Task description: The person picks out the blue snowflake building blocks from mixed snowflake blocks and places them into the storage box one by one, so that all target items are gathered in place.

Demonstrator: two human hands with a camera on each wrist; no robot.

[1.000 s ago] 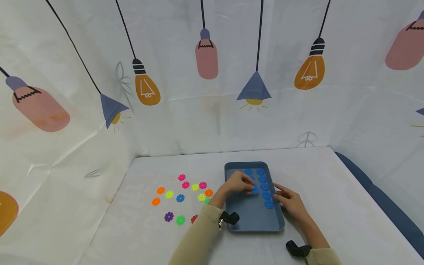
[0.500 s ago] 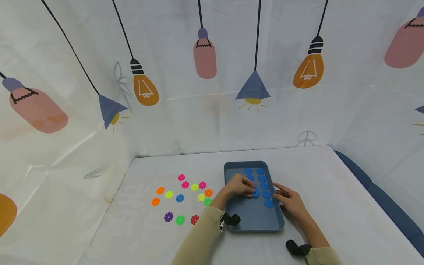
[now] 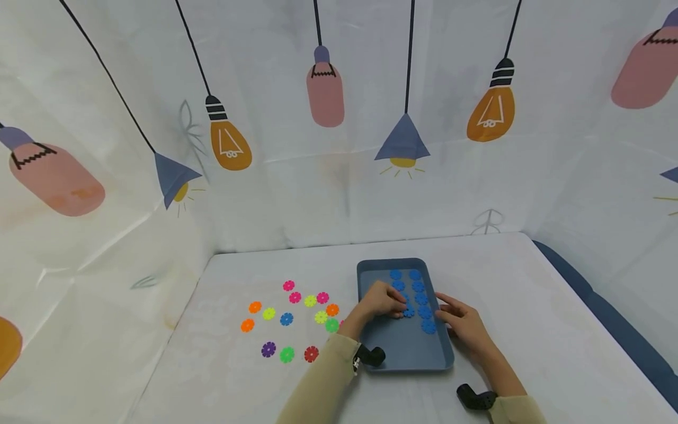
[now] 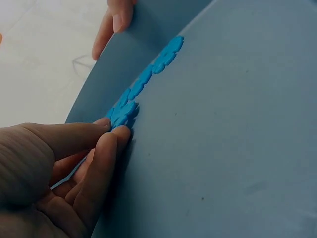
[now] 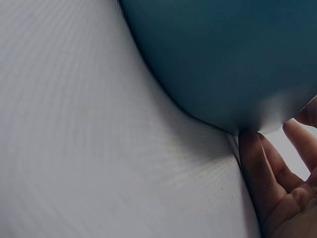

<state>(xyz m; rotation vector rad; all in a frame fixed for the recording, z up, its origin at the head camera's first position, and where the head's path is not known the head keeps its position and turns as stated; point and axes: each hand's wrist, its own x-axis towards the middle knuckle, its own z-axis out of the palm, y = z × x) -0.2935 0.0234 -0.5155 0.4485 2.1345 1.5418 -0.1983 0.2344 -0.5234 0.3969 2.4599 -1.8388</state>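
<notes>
My left hand (image 3: pixel 380 299) reaches over the blue-grey tray (image 3: pixel 408 355). In the left wrist view, its thumb and index finger pinch a blue flower-shaped disc (image 4: pixel 123 114) just above the tray floor. Other blue flower discs (image 3: pixel 422 298) lie in two rows toward the tray's right side; the left row is partly hidden by the hand. My right hand (image 3: pixel 467 327) is at the tray's right edge, fingers fairly straight. Seen from the right wrist, its fingertips touch the outer wall of the tray (image 5: pixel 218 59).
Left of the tray, loose flower discs in mixed colours lie scattered on the white table (image 3: pixel 212 365), among them a purple disc (image 3: pixel 268 349), a red disc (image 3: pixel 311 354) and a blue disc (image 3: pixel 286 319). A white curtain (image 3: pixel 296 200) printed with lamps stands behind.
My left hand has shifted slightly toward the front of the tray with the blue flower disc, lowering it into the left row. The right hand stays at the tray's edge.
</notes>
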